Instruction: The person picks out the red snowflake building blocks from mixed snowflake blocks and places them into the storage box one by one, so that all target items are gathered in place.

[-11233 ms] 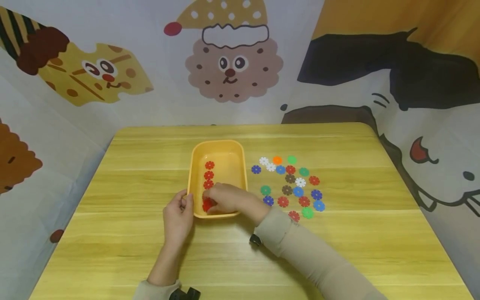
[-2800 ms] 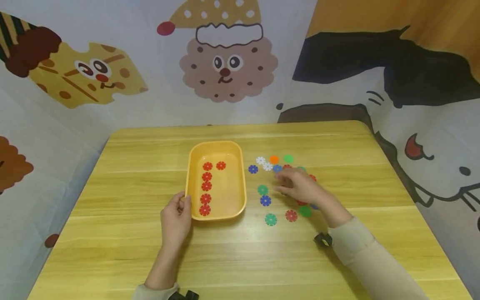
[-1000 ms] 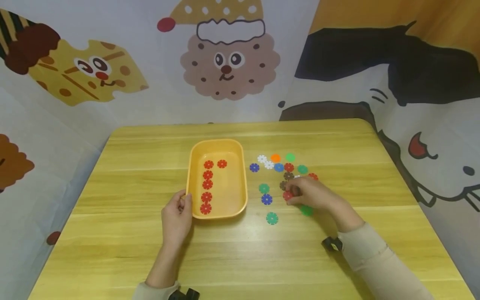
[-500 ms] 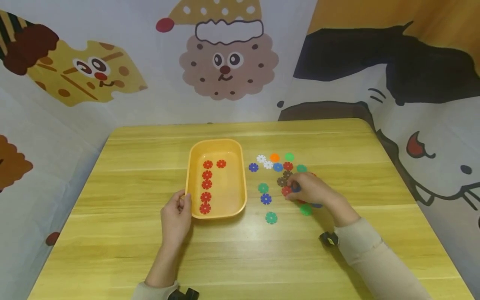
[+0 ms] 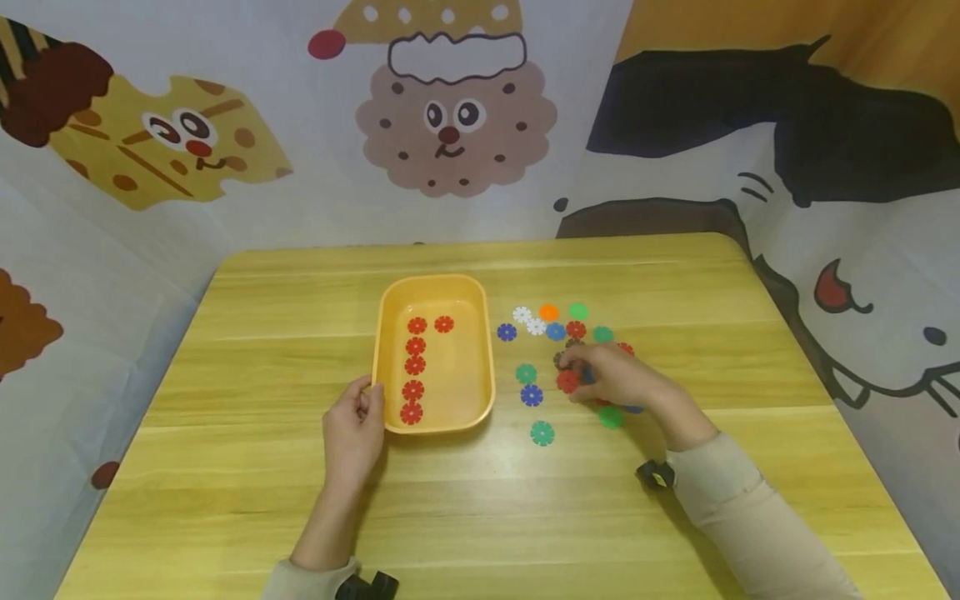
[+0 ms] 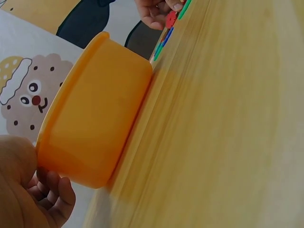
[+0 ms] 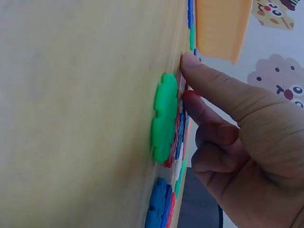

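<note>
My left hand (image 5: 352, 433) grips the left rim of a yellow plastic tray (image 5: 476, 421); in the left wrist view its thumb and fingers close on the tray wall (image 6: 95, 118). Inside the tray lie several red notched plastic discs (image 5: 416, 346), most in a column along the left, one at the top beside it. To the right of the tray, my right hand (image 5: 626, 383) pinches a red notched disc (image 5: 567, 382) at its fingertips, low over the other discs. In the left wrist view that red disc (image 6: 171, 19) looks tilted up. The palm hides some discs beneath it.
Loose discs surround the right hand: white (image 5: 536, 326), orange (image 5: 549, 312), blue (image 5: 532, 395), green (image 5: 542, 433) and others. A bright green disc (image 7: 164, 118) lies close under the right hand. The wooden table (image 5: 465, 517) meets a cartoon-print cloth (image 5: 300, 217) behind.
Since the oldest frame, a red disc has joined the tray at the top, beside the column. Over the last second the right hand's red disc has shifted slightly left. The left hand stays on the tray.
</note>
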Available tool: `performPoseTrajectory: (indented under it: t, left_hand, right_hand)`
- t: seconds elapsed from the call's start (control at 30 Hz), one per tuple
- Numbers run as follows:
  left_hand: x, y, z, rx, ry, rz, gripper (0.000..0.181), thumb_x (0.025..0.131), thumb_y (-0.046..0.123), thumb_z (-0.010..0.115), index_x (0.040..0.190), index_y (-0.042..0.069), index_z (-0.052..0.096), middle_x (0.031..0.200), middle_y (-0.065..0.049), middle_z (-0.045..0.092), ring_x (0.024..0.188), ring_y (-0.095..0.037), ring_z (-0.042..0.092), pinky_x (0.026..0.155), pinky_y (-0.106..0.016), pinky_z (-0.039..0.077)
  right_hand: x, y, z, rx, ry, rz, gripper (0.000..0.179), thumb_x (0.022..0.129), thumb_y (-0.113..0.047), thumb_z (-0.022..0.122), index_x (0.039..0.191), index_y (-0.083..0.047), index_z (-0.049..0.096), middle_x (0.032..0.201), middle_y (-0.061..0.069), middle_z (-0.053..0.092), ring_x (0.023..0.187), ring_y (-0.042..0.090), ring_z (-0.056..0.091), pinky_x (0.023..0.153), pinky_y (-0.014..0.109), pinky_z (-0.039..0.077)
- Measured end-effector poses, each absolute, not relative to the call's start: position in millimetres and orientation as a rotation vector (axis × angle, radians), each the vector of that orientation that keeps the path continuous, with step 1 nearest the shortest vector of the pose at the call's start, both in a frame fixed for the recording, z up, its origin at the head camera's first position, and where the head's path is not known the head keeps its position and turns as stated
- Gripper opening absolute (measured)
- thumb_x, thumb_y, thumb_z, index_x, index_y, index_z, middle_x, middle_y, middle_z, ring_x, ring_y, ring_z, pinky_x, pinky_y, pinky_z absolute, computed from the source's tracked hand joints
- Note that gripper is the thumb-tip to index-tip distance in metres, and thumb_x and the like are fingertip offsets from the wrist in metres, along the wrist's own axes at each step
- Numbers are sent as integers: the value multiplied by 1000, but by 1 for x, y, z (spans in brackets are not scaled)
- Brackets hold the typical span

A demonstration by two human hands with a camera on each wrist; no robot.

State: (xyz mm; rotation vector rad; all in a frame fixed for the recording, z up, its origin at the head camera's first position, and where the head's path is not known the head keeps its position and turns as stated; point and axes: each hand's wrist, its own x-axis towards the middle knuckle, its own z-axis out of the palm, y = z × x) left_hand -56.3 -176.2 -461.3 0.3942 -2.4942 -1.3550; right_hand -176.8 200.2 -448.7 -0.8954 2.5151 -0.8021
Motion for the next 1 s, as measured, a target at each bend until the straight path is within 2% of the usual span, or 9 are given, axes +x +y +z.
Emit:
performPoseTrajectory:
  t: [0.2, 0.43, 0.53, 0.73, 0.87, 1.0]
  left_hand:
    - [-56, -176, -463, 406, -2488, -1357, 33, 104, 16, 58, 125, -8, 64, 68, -7, 58, 53, -14, 49, 47, -22, 42]
    - [-55, -176, -463, 399, -2479, -1380, 33, 104, 16, 57, 125, -9, 64, 68, -8, 58, 54, -15, 50, 48, -22, 43]
    - [-55, -175, -463, 398, -2477, -1382, 33, 104, 16, 57, 125, -8, 64, 68, -8, 58, 54, -15, 49, 47, -22, 43]
    - [-55, -174, -463, 391, -2475, -1375, 33, 104, 16, 57, 125, -9, 64, 67, -7, 58, 52, -14, 49, 46, -22, 42]
    - [-55, -174, -464, 388, -2473, -1369, 33, 104, 15, 58, 125, -9, 64, 66, -7, 57, 52, -14, 48, 46, -22, 41]
    - [-55, -174, -464, 386, -2471, -1362, 33, 104, 15, 58, 125, -9, 64, 66, -7, 57, 52, -14, 48, 46, -22, 42]
  right_hand:
    - [-176, 198, -448, -914, 2475, -809, 31, 83, -15, 84, 111, -14, 72, 115, 0, 69, 98, 16, 61, 88, 39, 53]
    - [-177, 191, -448, -908, 2516, -863, 33, 86, -20, 83, 114, -8, 70, 92, -7, 68, 77, 11, 60, 70, 30, 54]
    - [-180, 187, -448, -905, 2564, -912, 29, 87, -20, 82, 110, -8, 70, 84, -7, 66, 68, 12, 57, 62, 29, 53]
    - [-187, 176, -448, -899, 2672, -995, 25, 87, -20, 83, 105, -8, 71, 76, -3, 61, 60, 13, 51, 56, 28, 47]
    - [-191, 170, -447, -869, 2682, -1073, 27, 86, -19, 83, 108, -8, 71, 76, -1, 62, 58, 15, 51, 52, 27, 46]
    - [-194, 164, -446, -837, 2706, -1128, 30, 86, -19, 83, 110, -5, 70, 87, 4, 66, 58, 16, 54, 52, 27, 49]
